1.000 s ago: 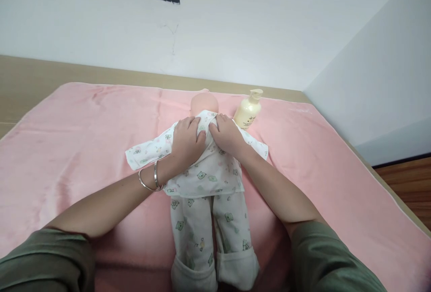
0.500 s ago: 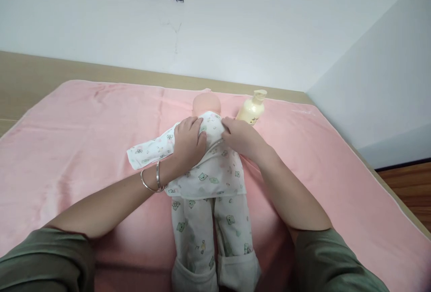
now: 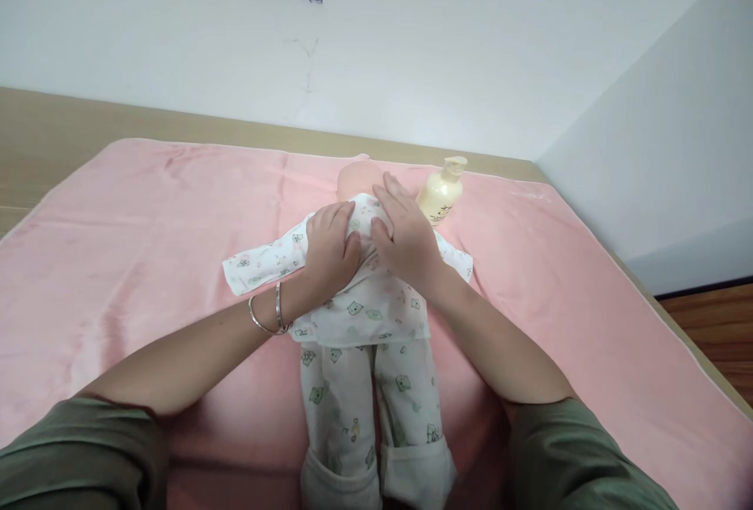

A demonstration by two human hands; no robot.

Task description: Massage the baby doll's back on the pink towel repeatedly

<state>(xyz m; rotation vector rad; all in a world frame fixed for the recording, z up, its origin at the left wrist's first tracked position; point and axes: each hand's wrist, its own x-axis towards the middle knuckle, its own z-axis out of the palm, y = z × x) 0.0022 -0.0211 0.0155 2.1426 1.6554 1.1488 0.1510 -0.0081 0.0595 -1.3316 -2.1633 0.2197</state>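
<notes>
A baby doll (image 3: 356, 178) lies with its head toward the wall, dressed in a white printed top (image 3: 376, 318) and matching trousers (image 3: 405, 388). My left hand (image 3: 330, 247) rests open on the left side of the top's chest, thumb spread from the fingers. My right hand (image 3: 409, 243) lies open over the right side of the chest, its fingertips reaching up beside the head. The left sleeve stretches out flat; the end of the right sleeve (image 3: 459, 259) shows beyond my right wrist. The trouser cuffs are folded up.
A pale yellow pump bottle (image 3: 441, 192) lies or leans just right of the doll's head. Under everything is a pink blanket (image 3: 576, 322) on a wooden surface (image 3: 59, 118). A white wall (image 3: 441, 47) rises behind, with another wall at the right.
My right hand has opened from a pinch at the top's right shoulder and moved left to lie flat on the chest. The right sleeve end is now visible. My left hand stays put.
</notes>
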